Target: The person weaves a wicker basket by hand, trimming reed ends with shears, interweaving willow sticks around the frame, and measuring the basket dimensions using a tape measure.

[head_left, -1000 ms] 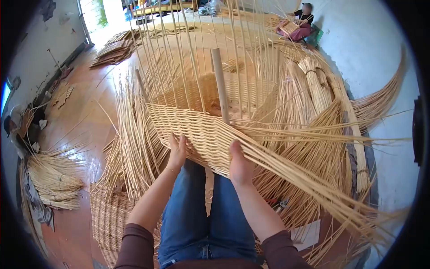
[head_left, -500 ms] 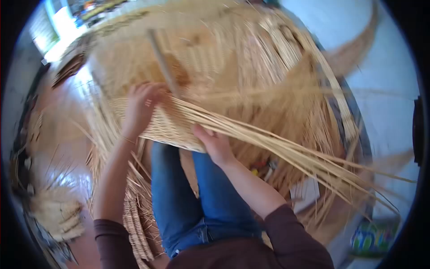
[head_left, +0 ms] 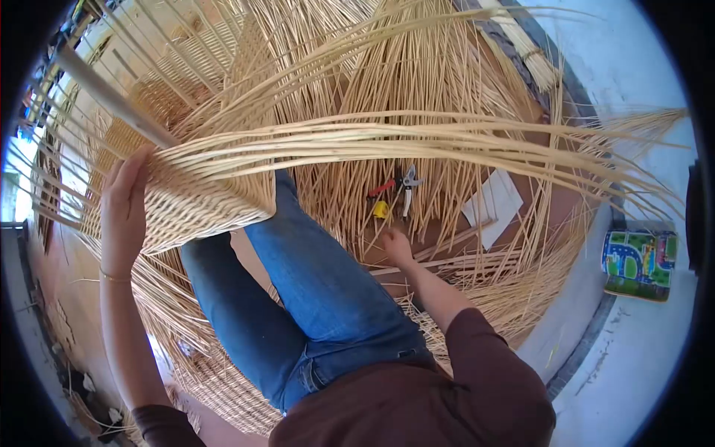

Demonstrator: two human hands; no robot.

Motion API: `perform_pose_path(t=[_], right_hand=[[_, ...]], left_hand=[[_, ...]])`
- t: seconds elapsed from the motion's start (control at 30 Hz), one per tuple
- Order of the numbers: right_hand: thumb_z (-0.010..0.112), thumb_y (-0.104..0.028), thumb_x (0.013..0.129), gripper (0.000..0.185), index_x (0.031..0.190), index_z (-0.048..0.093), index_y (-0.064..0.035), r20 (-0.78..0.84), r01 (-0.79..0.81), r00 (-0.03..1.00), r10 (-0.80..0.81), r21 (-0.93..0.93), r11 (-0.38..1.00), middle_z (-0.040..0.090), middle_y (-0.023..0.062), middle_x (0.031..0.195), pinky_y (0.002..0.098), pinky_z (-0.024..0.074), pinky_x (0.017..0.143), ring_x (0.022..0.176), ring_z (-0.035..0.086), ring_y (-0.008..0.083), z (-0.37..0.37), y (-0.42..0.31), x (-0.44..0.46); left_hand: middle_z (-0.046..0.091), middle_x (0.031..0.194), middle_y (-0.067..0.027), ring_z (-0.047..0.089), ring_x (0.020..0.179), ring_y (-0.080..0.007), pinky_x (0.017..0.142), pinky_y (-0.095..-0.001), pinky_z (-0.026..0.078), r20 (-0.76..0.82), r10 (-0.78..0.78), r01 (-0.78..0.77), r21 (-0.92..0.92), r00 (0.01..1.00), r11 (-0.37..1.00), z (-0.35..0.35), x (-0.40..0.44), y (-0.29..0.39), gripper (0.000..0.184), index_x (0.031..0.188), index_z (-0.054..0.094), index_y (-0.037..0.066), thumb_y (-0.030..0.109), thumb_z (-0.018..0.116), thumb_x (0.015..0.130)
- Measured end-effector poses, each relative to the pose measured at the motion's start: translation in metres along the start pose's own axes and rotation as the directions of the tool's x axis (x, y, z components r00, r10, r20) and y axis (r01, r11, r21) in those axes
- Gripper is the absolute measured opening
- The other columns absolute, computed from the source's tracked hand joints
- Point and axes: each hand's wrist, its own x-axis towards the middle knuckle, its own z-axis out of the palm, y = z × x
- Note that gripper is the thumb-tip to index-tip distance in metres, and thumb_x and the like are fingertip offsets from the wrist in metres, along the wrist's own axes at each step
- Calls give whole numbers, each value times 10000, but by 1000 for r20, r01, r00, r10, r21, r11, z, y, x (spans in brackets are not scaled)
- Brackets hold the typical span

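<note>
My left hand (head_left: pixel 125 212) is closed on the edge of a woven wicker basket (head_left: pixel 197 216), which is tilted over my knees. A bundle of long pale wicker rods (head_left: pixel 357 141) runs from beside this hand across to the right. Low at the floor, my right hand (head_left: pixel 397 246) has its fingers apart, as far as they show, with nothing visible in them. Just beyond it lies a small yellow object (head_left: pixel 380 209), perhaps a tape measure. Pruning shears (head_left: pixel 407 181) with a red and a pale handle lie close behind that.
A thick wooden stick (head_left: pixel 112 97) slants beside the basket's upright stakes (head_left: pixel 167 56). Loose rods (head_left: pixel 439 97) cover the floor ahead. A white paper sheet (head_left: pixel 495 207) lies on the right, and a colourful printed container (head_left: pixel 639 262) stands farther right.
My right hand has left the rods and basket and dropped to the floor by the tools. The view has swung right, and the basket with my left hand now appears farther left.
</note>
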Motion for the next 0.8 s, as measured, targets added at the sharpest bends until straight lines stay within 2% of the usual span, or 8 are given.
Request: perform_pose_path(t=[0.1, 0.17, 0.3, 0.33, 0.57, 0.6, 0.7, 0.8], right_hand=[[517, -263, 883, 429, 1260, 522, -58, 66, -145, 985, 161, -201, 969, 652, 249, 954, 493, 488, 777, 890, 620, 435, 9, -16, 36], [528, -334, 895, 479, 1298, 492, -77, 169, -27, 982, 85, -319, 947, 658, 256, 976, 514, 487, 780, 879, 636, 422, 29, 13, 64], [579, -360, 870, 496, 1266, 511, -69, 242, -8, 970, 32, -103, 995, 657, 214, 983, 473, 493, 764, 866, 637, 367, 22, 5, 54], [596, -368, 861, 503, 1256, 517, -66, 272, -21, 962, 30, -37, 999, 657, 200, 985, 460, 495, 759, 861, 638, 349, 18, 0, 51], [717, -428, 802, 560, 1182, 562, -47, 511, -329, 845, 157, 266, 906, 655, 101, 1001, 364, 508, 721, 830, 640, 221, 0, -31, 35], [767, -401, 757, 576, 1142, 571, -21, 576, -392, 777, 254, 126, 911, 633, 95, 945, 329, 493, 742, 847, 619, 198, 23, 3, 44], [765, -409, 748, 648, 1177, 527, 14, 342, -27, 939, -29, 158, 987, 615, 136, 1030, 333, 479, 808, 943, 604, 212, -17, -60, 0], [741, -447, 760, 772, 1292, 436, 22, 364, 207, 901, -235, 113, 972, 614, 176, 1109, 360, 481, 888, 1024, 619, 280, -89, -182, -64]], left_hand=[[608, 995, -168, 586, 938, -316, 854, -350, 453, 16, -54, 52, 82, 998, 995, -6, -1, 8, 249, 1138, 589, -4, -8, 480, 914], [608, 986, -183, 585, 915, -326, 847, -371, 458, 21, -81, 79, 95, 996, 992, -8, -5, 3, 261, 1109, 605, -4, -28, 499, 872], [552, 822, -138, 513, 820, -330, 736, -425, 408, 48, -100, 89, 185, 994, 979, -13, -15, 8, 230, 971, 629, 44, -40, 554, 771], [555, 837, -154, 527, 837, -351, 758, -417, 433, 61, -141, 127, 186, 988, 974, -15, -13, 15, 92, 906, 613, 32, 4, 560, 837], [533, 789, -88, 538, 810, -293, 772, -397, 398, -60, -65, 74, 163, 996, 984, -10, -20, 22, 240, 1046, 635, 99, 55, 575, 818], [537, 792, -87, 540, 817, -295, 779, -398, 399, -84, -61, 73, 152, 995, 986, -8, -21, 22, 236, 1045, 635, 98, 59, 575, 819], [573, 859, -94, 550, 865, -306, 827, -418, 402, -147, -57, 73, 107, 987, 992, -4, -28, 24, 235, 1065, 631, 97, 103, 601, 832], [565, 1122, -154, 516, 1058, -351, 950, -438, 391, -273, -28, 95, 236, 961, 967, 2, -45, 55, 352, 1146, 604, 105, 163, 672, 806]])
